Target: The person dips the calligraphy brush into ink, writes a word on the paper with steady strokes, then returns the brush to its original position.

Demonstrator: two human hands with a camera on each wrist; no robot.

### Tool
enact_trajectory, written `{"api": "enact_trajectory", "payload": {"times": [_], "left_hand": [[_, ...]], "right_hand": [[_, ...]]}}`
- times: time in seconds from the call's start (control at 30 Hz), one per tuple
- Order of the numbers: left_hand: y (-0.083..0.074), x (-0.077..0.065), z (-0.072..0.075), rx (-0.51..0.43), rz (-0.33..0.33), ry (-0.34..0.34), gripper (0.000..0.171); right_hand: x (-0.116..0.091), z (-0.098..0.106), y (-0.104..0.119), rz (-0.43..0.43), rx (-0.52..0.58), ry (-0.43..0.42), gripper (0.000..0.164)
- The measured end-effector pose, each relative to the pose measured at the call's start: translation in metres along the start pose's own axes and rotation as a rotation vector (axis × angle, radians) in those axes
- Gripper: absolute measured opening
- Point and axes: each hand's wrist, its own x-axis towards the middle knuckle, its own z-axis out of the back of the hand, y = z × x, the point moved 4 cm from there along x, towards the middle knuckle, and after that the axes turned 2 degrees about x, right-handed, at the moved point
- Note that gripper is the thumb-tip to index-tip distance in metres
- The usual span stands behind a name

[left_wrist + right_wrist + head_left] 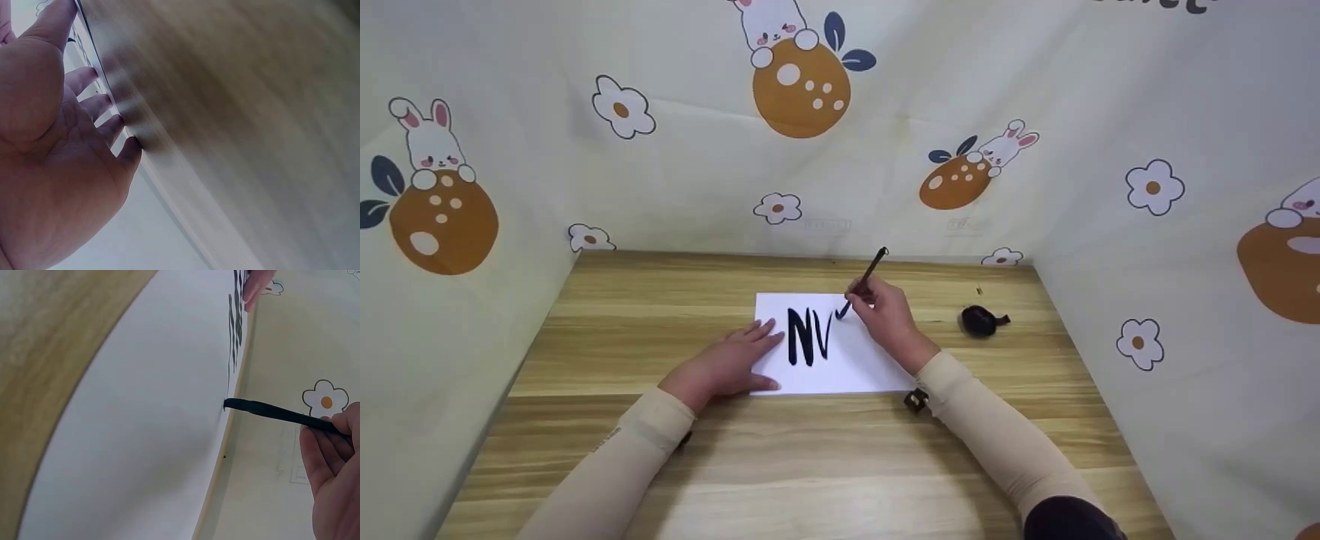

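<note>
A white sheet of paper [855, 367] lies on the wooden table, bearing thick black strokes that read like N and V. My right hand [889, 319] pinches a dark brush [873, 264] with a small loop at its top end. The brush tip touches the paper to the right of the V, over a short black mark. In the right wrist view the brush [270, 410] slants from the fingers down to the sheet. With fingers spread, my left hand [731, 360] rests on the paper's left edge; its palm side [56, 152] shows in the left wrist view.
A round black object [979, 321] with a small tab lies on the table [780, 465], right of the paper. Cloth walls [682, 172] printed with rabbits, oranges and flowers enclose the table at the back and both sides. A small black device [915, 400] sits at the right wrist.
</note>
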Motion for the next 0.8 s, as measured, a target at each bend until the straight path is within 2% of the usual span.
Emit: {"api": "enact_trajectory", "payload": {"times": [0.6, 0.8], "left_hand": [[-0.001, 0.001, 0.0, 0.007, 0.007, 0.011, 0.093], [-0.001, 0.001, 0.0, 0.009, 0.006, 0.014, 0.094]], "right_hand": [[-0.036, 0.004, 0.016, 0.035, 0.039, 0.117, 0.005], [-0.048, 0.006, 0.023, 0.023, 0.049, 0.15, 0.005]]}}
